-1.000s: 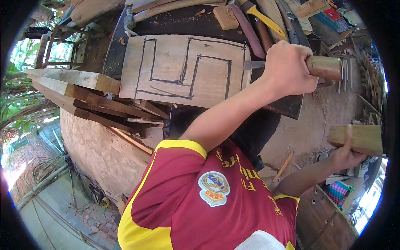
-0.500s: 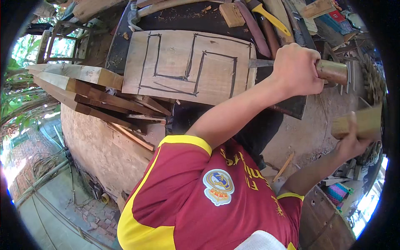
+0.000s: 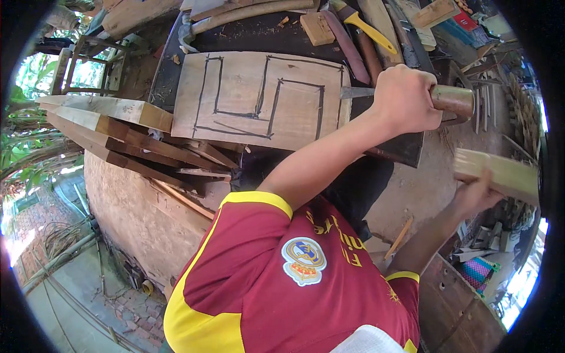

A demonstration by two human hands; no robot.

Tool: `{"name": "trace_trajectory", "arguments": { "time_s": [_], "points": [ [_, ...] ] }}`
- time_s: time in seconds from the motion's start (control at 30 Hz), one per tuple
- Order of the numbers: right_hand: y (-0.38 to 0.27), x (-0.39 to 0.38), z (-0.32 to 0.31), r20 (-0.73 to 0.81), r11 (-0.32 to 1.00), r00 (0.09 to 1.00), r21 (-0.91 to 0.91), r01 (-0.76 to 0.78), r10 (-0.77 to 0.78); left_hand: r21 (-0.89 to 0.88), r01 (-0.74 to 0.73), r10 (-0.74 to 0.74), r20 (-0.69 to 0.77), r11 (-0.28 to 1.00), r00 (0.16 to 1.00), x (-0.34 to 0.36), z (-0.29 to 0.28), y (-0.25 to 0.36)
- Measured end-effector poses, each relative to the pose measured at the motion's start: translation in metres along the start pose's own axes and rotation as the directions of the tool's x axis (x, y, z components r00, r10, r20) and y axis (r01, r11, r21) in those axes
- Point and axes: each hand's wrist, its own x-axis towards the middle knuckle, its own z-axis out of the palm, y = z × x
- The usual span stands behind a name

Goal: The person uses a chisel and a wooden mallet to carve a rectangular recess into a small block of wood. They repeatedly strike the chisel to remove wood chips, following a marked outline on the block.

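A pale wooden board [image 3: 241, 88] marked with thick black angular lines lies on the dark bench top [image 3: 253, 29]. My left hand [image 3: 407, 99] is closed around a chisel [image 3: 453, 101], held sideways with its wooden handle end pointing right. The chisel's metal blade reaches the board's right edge, next to a drawn line. To the lower right, my right hand [image 3: 478, 194] grips a slightly blurred wooden block [image 3: 500, 175], apart from the handle's end. Whether this block has a handle of its own I cannot see.
Pointed wooden pieces [image 3: 118, 112] stack left of the board. Behind it lie a hammer [image 3: 187, 32], a small wood block [image 3: 318, 29] and a yellow-handled tool [image 3: 371, 32]. A woven multicoloured item [image 3: 478, 273] sits at lower right.
My right hand and the wooden block have moved slightly up and toward the chisel, and the block is tilted differently. The whole view has shifted a little; my left hand keeps its grip on the chisel.
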Motion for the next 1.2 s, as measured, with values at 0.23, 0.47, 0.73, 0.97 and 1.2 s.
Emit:
{"name": "trace_trajectory", "arguments": {
  "time_s": [0.23, 0.47, 0.73, 0.97, 1.2],
  "points": [
    [0.005, -0.014, 0.005, 0.275, 0.883, 0.96, -0.461, 0.09, 0.046, 0.022, -0.009, 0.011, -0.055, 1.0, 0.998, -0.001, -0.001, -0.004],
    [0.004, -0.04, 0.017, 0.442, 0.885, 0.891, -0.37, 0.284, -0.101, -0.007, -0.027, 0.026, -0.033, 1.0, 0.999, -0.003, 0.006, -0.005],
    [0.014, -0.028, 0.011, 0.042, 0.984, 0.988, -0.102, -0.145, 0.15, 0.054, -0.05, 0.052, -0.038, 0.997, 0.998, -0.003, 0.007, -0.003],
    [0.023, -0.03, 0.002, 0.285, 0.914, 0.958, -0.396, 0.084, 0.035, 0.075, -0.017, 0.016, 0.011, 0.997, 1.0, -0.003, 0.007, -0.006],
    [0.039, -0.045, 0.016, -0.054, 0.895, 0.965, 0.391, -0.217, 0.258, 0.064, 0.011, -0.015, 0.061, 0.998, 0.998, -0.002, 0.007, 0.0]
  ]
}}
